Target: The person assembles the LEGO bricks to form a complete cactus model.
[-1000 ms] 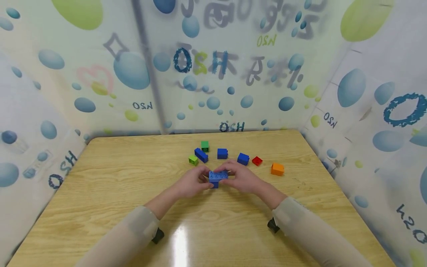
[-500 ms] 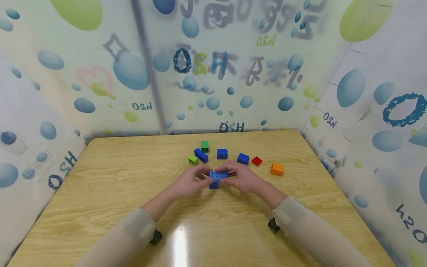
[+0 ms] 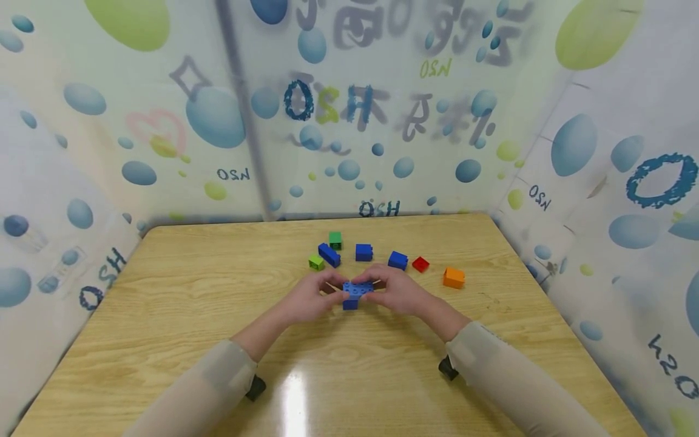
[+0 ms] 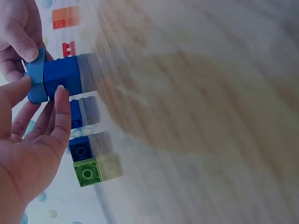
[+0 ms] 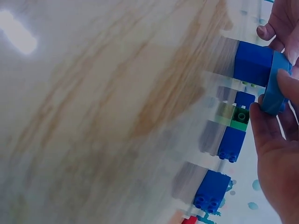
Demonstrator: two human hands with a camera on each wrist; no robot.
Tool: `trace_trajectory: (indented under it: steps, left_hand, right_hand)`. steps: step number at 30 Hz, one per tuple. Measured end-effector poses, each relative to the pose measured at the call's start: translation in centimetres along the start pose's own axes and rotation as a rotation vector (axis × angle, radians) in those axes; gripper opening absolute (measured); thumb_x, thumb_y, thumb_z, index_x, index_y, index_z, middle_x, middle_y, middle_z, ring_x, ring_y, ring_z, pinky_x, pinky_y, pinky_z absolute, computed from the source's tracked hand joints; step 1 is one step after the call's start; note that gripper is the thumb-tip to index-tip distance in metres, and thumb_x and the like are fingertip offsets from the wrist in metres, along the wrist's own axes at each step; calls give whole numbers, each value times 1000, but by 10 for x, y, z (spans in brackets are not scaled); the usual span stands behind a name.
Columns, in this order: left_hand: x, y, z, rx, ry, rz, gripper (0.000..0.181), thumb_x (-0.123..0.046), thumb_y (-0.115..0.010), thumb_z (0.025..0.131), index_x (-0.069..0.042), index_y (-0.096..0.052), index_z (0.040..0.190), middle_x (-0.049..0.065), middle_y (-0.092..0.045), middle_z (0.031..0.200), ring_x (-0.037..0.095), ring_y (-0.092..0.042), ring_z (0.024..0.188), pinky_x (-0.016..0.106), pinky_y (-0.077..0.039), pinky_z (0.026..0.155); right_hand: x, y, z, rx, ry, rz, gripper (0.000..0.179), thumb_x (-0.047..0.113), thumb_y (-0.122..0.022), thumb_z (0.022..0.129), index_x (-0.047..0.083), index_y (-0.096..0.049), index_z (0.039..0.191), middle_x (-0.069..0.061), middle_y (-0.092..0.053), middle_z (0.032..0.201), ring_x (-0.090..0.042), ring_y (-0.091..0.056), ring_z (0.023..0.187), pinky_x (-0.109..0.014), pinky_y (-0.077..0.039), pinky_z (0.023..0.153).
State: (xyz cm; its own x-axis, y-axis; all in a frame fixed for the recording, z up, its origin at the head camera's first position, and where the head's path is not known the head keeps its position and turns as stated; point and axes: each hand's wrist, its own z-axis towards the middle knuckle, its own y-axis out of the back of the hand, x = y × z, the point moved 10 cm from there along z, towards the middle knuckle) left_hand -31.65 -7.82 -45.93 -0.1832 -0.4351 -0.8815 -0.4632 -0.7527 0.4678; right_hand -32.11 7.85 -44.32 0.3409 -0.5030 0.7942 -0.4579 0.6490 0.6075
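A light blue studded brick [image 3: 358,287] lies on top of a dark blue brick [image 3: 350,304] and overhangs it toward the right. My left hand [image 3: 308,298] pinches the light blue brick's left end, thumb at its front. In the left wrist view, one fingertip of that hand lies against the dark blue brick [image 4: 63,77]. From the other side, my right hand [image 3: 401,292] holds the light blue brick's right end between thumb and fingers. A thin seam shows between the two bricks in the left wrist view. The dark blue brick stands on the table.
Behind the hands on the wooden table [image 3: 207,279] lie a lime brick [image 3: 316,262], a long blue brick [image 3: 329,255], a green brick [image 3: 335,241], two blue bricks [image 3: 363,252], a red piece [image 3: 420,264] and an orange brick [image 3: 454,278]. A patterned curtain [image 3: 349,152] stands beyond the table.
My left thumb has shifted up from the lower dark blue brick to the front of the light blue brick. The right hand and the other bricks stay nearly where they were.
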Motion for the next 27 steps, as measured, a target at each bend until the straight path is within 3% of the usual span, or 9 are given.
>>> trace_trajectory:
  steps: [10, 16, 27]
  left_hand:
    - [1, 1, 1, 3, 32, -22, 24, -23, -74, 107, -11, -74, 128, 12, -75, 126, 20, -75, 100, 37, -66, 77]
    - [3, 1, 2, 9, 50, -60, 24, -22, -74, 107, -10, -73, 127, 13, -74, 124, 23, -74, 95, 37, -65, 74]
    - [5, 1, 1, 16, 58, -73, 23, -24, -74, 107, -11, -73, 127, 13, -73, 125, 24, -74, 97, 35, -63, 74]
  right_hand:
    - [-13, 5, 1, -28, -110, -20, 33, 22, -81, 102, 25, -78, 135, 3, -76, 133, -17, -72, 117, -44, -62, 109]
    - [-13, 6, 0, -13, -110, -31, 32, 24, -77, 105, 23, -78, 137, -1, -76, 138, -20, -74, 114, -42, -64, 104]
    - [-27, 0, -2, -13, -219, 236, 27, 16, -77, 104, 15, -77, 132, -9, -71, 133, -21, -80, 102, -39, -68, 96]
